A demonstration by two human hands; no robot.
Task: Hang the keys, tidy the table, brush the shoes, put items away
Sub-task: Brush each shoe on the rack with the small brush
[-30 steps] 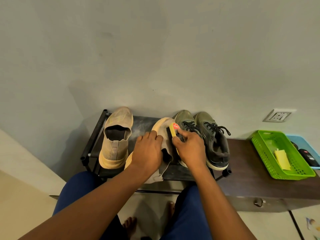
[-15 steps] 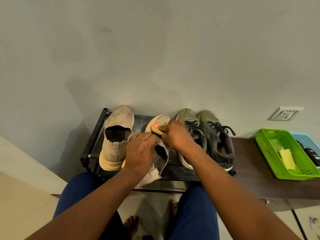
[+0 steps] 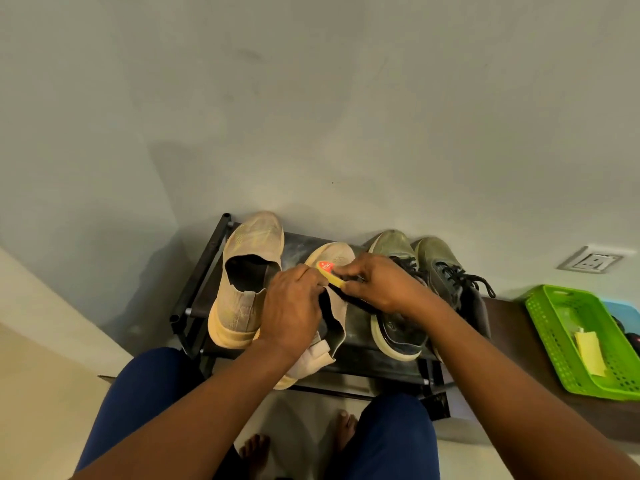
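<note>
Both hands (image 3: 332,299) crowded mid-rack (image 3: 204,271), brush (image 3: 330,271) on beige shoe (image 3: 334,254)

Left hand (image 3: 292,310) and right hand (image 3: 375,284) meet, fingers curled, gripping.

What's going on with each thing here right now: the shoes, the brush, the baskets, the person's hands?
Left hand: grips the right beige shoe, steadying it.
Right hand: holds the yellow brush against that shoe's upper.
Left beige shoe: upright on the black rack, untouched.
Green lace-up shoes: side by side on the rack, laces tied.
Green basket: on the dark table, holding a yellow item.
Blue tray: behind the basket, mostly hidden.
</note>
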